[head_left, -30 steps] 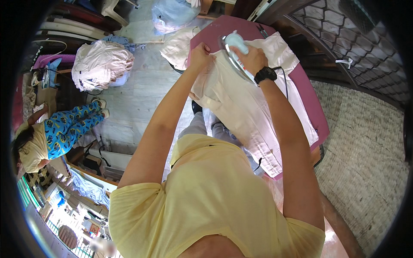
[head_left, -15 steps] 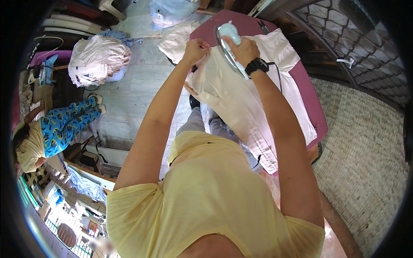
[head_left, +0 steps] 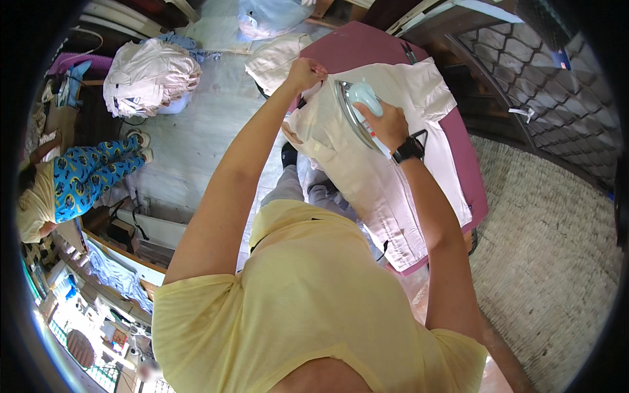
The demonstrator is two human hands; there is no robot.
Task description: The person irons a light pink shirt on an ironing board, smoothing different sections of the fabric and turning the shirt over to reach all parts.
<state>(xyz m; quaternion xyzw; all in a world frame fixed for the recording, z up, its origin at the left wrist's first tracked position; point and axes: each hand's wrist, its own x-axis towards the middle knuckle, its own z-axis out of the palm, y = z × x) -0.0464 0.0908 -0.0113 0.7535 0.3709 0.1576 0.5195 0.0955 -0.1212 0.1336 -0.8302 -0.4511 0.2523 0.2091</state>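
My right hand [head_left: 388,126] is wrapped round the handle of a pale green clothes iron [head_left: 367,98]. The iron's metal soleplate rests on a cream shirt [head_left: 367,190], which is spread over a maroon ironing board [head_left: 357,44]. At the shirt's far left edge, my left hand [head_left: 306,74] pinches the cloth between closed fingers. A black watch sits on my right wrist. The shirt's lower part runs along the board toward my body, and one sleeve lies out to the right.
Another pale cloth [head_left: 275,62] lies by the board's left side. A heaped bundle of cream garments [head_left: 151,77] stands at the left, near a person in blue patterned trousers [head_left: 98,177]. A dark metal grille door [head_left: 524,72] borders the right, above a textured mat [head_left: 537,242].
The iron and my right hand have moved nearer to me and slightly right, over the shirt. My left hand keeps its pinch on the shirt's edge.
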